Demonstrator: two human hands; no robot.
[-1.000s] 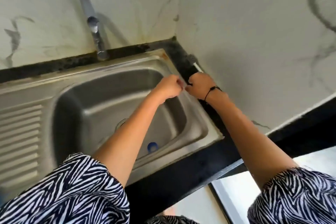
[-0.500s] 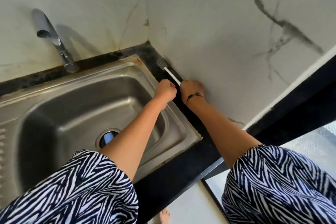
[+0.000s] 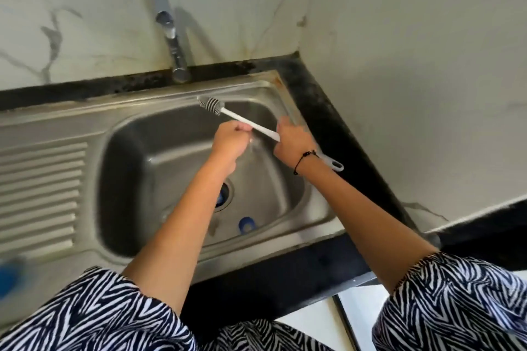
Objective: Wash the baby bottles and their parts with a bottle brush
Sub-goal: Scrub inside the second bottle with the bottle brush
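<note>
The bottle brush (image 3: 211, 106) has a grey bristle head and a long white handle. It is held slanted above the steel sink (image 3: 159, 139), with the head pointing at the back rim. My right hand (image 3: 293, 143) grips the handle near its middle, and the grey end sticks out behind the wrist. My left hand (image 3: 230, 141) is closed, its fingertips pinching the shaft just ahead of the right hand. A faint clear blur sits between the hands; I cannot identify it. A blue ring (image 3: 246, 225) lies in the basin near the front wall.
The tap (image 3: 171, 34) stands at the back, its spout over the basin. Another blue part (image 3: 220, 200) sits in the drain. The ribbed drainboard (image 3: 40, 188) is on the left, with a blurred blue object (image 3: 8, 276) at its front. Black counter and marble walls close the right corner.
Both hands have come away from the right counter corner to above the basin, bringing the brush with them. The brush is now lifted and fully visible. The view has swung left.
</note>
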